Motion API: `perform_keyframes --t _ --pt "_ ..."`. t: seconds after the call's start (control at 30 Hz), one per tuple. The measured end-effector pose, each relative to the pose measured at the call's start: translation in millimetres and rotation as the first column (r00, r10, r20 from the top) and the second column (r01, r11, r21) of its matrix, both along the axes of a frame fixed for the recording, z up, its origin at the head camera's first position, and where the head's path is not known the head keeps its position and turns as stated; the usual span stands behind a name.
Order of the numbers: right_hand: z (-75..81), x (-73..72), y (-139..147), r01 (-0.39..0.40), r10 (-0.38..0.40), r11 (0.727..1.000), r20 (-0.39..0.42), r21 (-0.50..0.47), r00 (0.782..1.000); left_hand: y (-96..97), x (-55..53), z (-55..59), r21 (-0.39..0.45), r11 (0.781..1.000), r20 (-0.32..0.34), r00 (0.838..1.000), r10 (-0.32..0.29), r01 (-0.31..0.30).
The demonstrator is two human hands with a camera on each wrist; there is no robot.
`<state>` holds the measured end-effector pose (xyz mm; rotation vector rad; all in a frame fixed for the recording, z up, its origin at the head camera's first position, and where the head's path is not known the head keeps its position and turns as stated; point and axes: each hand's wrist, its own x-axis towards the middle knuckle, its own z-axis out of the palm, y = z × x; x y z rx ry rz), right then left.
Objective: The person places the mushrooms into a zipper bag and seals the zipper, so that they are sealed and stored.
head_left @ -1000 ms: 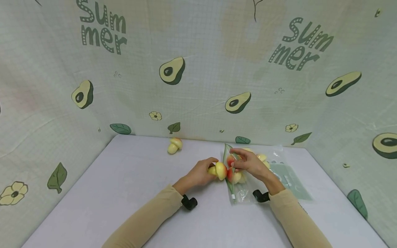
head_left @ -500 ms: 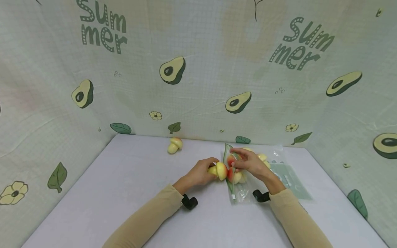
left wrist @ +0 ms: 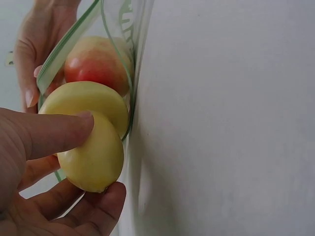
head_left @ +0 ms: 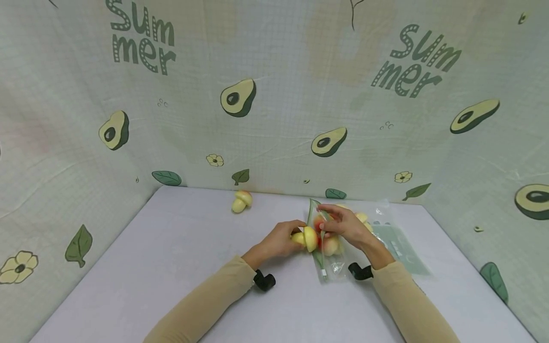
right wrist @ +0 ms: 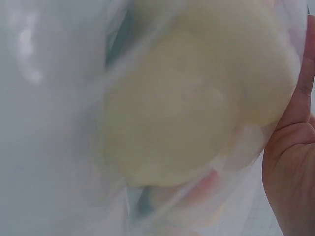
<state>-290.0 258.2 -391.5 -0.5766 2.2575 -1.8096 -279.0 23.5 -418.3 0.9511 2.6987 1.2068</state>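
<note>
My left hand (head_left: 280, 239) grips a yellow toy mushroom (head_left: 310, 239) by its stem, thumb on one side and fingers on the other. In the left wrist view the cap of this mushroom (left wrist: 93, 152) is at the mouth of a clear zip bag (left wrist: 69, 51) with a green edge. Inside the bag lie several more mushrooms with red-tinted caps, one right ahead of the cap (left wrist: 98, 64). My right hand (head_left: 345, 226) holds the bag's upper edge between thumb and fingers. In the right wrist view a pale mushroom (right wrist: 172, 103) shows blurred through the plastic beside the palm.
Another yellow mushroom (head_left: 242, 201) lies at the back of the white table (head_left: 193, 238), left of the hands. The bag's flat, green-printed part (head_left: 401, 250) stretches to the right under the right forearm. A patterned cloth (head_left: 274, 105) hangs behind the table.
My left hand has moved slightly right with its mushroom, into the bag's mouth. The mushroom in front of it has shifted right inside the bag. My right hand stays in place.
</note>
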Motion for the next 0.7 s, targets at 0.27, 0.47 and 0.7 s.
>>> perform_keyframes --t 0.27,0.47,0.7 --pt "1.5 1.0 0 0.013 -0.012 0.999 -0.018 0.035 1.000 7.3 1.9 1.0 -0.004 1.000 -0.001 1.000 -0.001 0.001" --pt "2.0 1.6 1 0.019 -0.018 0.999 -0.021 0.043 1.000 13.5 2.0 3.6 -0.016 1.000 0.019 1.000 -0.005 0.005" --pt "4.4 2.9 1 0.018 -0.018 1.000 -0.004 0.020 1.000 18.9 -0.9 4.5 -0.006 1.000 -0.007 1.000 -0.027 0.027"
